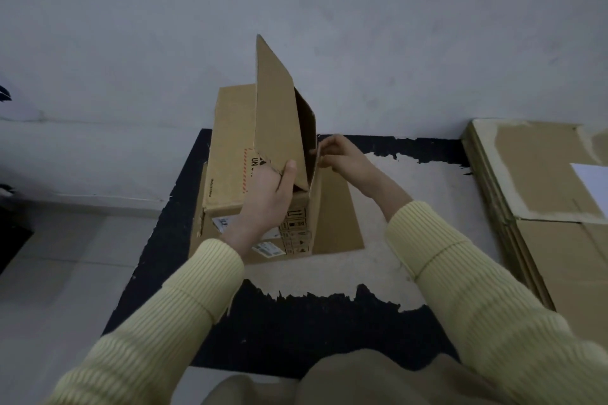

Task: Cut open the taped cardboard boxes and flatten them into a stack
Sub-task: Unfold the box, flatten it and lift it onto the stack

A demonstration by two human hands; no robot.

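Note:
A brown cardboard box [230,154] with printed labels stands on the worn black mat [171,240] against the wall. One long top flap [276,108] is raised upright. My left hand [269,200] grips the near corner of that flap, thumb on its inner face. My right hand [342,154] pinches the box's right edge just beside the open top. Another flap [335,217] lies folded down flat on the mat to the right of the box. No cutting tool shows in either hand.
A stack of flattened cardboard boxes [546,207] lies on the floor at the right, with a white sheet [592,181] on it. A grey wall [296,10] rises right behind the box. Pale floor tiles [65,273] spread to the left. My knees fill the bottom edge.

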